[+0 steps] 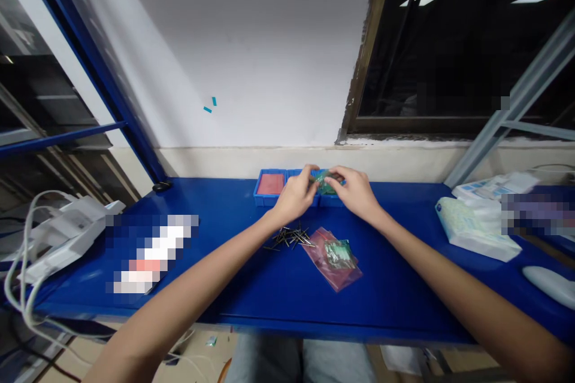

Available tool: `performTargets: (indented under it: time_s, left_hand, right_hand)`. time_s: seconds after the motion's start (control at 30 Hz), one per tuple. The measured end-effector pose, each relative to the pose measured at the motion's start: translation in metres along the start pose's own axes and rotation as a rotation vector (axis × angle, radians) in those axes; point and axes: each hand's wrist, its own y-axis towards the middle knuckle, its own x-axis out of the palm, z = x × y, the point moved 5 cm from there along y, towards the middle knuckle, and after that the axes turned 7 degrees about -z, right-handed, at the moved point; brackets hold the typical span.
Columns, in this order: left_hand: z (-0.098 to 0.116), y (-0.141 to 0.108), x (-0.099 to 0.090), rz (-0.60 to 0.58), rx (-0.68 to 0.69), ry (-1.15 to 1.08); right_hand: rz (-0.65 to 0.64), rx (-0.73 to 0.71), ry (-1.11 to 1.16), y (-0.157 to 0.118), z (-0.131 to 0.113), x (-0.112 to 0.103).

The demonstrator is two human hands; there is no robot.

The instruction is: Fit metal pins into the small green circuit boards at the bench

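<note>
Above the blue bins at the back of the desk, my left hand [296, 194] and my right hand [356, 190] pinch a small green plastic bag [321, 179] between them. Both sets of fingers are closed on it. A blue bin [257, 198] to the left holds pink bags [271, 184]. Green bags lie in the bin beside it, partly hidden by my hands. Nearer me is a loose pile of thin metal pins [290, 237]. Right of them lie flat pink plastic bags [330, 272], with a filled green bag [340, 253] on top.
A white power strip [74, 230] with cables sits on the desk's left side, near a blurred-out item [155, 257]. A small black object [162, 186] lies at the back left. On the right are a tissue pack [476, 230] and a smooth white object [550, 286].
</note>
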Motion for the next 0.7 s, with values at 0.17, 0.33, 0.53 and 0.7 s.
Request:
performTargets:
  time_s: [0.17,0.33,0.53,0.7]
  left_hand:
    - [-0.039,0.069,0.019,-0.011,-0.277,0.195]
    - [-0.054,0.082,0.043,-0.157,-0.342,0.254]
    - [-0.051,0.079,0.045,-0.241,-0.369,0.348]
    - [-0.041,0.074,0.023,-0.283,-0.320,0.350]
  right_hand:
    - [-0.054,0.419,-0.003,0.044,0.066,0.005]
    - [-0.075,0.455,-0.122,0.046,0.095,0.022]
    - [-0.117,0.374,-0.194,0.044,0.099,0.033]
    - [-0.077,0.317,-0.219,0.040,0.083,0.020]
